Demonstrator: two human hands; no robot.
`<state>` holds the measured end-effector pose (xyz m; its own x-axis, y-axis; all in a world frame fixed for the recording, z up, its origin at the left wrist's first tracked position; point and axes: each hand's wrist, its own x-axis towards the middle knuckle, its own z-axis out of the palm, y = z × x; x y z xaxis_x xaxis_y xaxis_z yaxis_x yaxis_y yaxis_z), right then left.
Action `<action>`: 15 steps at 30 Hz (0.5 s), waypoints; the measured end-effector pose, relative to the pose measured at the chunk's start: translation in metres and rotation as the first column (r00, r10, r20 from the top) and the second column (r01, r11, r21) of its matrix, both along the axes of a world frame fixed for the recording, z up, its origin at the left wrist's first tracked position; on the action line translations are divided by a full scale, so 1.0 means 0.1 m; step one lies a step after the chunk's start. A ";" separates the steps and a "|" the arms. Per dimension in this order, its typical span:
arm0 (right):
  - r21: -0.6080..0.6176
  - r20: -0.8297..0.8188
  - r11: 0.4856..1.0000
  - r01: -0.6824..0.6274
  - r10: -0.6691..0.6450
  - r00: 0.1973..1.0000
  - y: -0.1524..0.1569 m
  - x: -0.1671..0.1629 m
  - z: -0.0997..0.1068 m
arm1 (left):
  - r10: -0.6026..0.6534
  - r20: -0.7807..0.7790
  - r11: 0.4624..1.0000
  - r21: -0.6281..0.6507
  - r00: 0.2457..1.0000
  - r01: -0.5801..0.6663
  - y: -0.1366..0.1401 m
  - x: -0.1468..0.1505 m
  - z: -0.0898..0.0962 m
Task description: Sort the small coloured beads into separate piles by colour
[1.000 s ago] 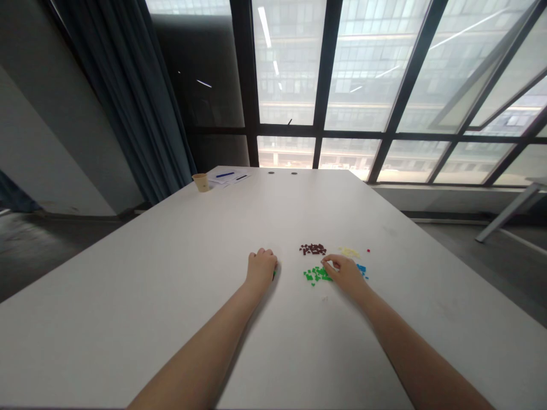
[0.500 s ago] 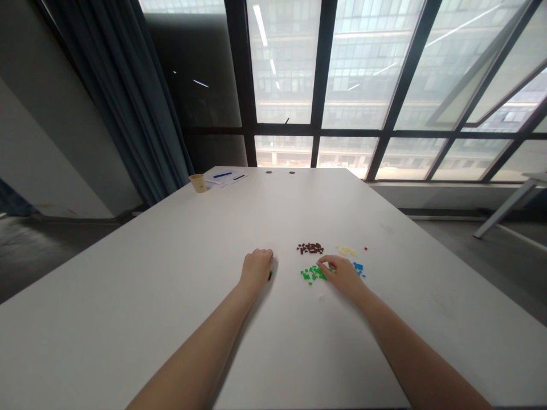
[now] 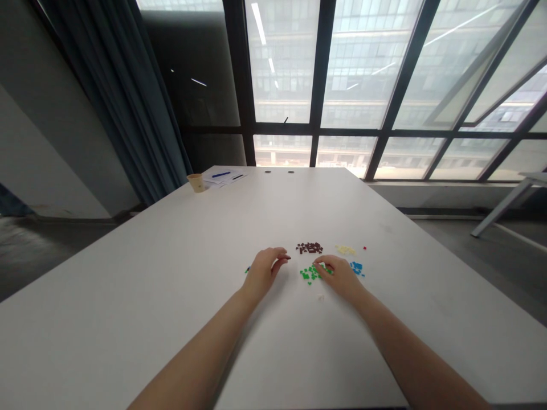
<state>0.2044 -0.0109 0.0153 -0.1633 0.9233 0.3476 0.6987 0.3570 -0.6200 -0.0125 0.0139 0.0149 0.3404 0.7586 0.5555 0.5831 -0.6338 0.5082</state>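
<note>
My left hand (image 3: 261,272) is closed in a pinch, with a small dark brown piece (image 3: 289,258) at its fingertips. Just left of that hand, a small green and dark piece (image 3: 247,269) shows on the table, partly hidden by the hand. My right hand (image 3: 341,274) pinches thumb and fingertips together over the pile of small green pieces (image 3: 306,275); whatever is between them is too small to make out. Behind the green pile lies a pile of dark brown pieces (image 3: 310,247). Blue pieces (image 3: 357,267) lie just right of my right hand, partly covered by it.
Pale yellow pieces (image 3: 345,250) and one red piece (image 3: 364,247) lie behind my right hand. A whitish bit (image 3: 320,297) is nearer me. On the white table (image 3: 171,285), a paper cup (image 3: 196,183) and papers with a blue pen (image 3: 221,174) sit far left.
My left hand has lifted and moved right toward the brown pile, uncovering the green and dark piece on its left. My right hand has shifted slightly left over the green pieces.
</note>
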 end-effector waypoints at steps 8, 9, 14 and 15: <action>0.132 -0.049 0.990 -0.055 0.062 0.997 -0.08 -0.10 0.09 | -0.081 -0.116 0.994 0.068 0.990 0.090 -0.11 0.06 0.13; 0.150 -0.045 0.987 -0.057 0.064 0.997 -0.09 -0.12 0.09 | -0.083 -0.116 0.994 0.068 0.990 0.091 -0.11 0.06 0.13; 0.214 -0.022 0.975 -0.065 0.071 0.997 -0.11 -0.20 0.08 | -0.088 -0.114 0.992 0.080 0.990 0.097 -0.11 0.08 0.12; 0.228 -0.020 0.972 -0.062 0.068 0.997 -0.11 -0.21 0.08 | -0.092 -0.113 0.991 0.082 0.989 0.101 -0.11 0.08 0.13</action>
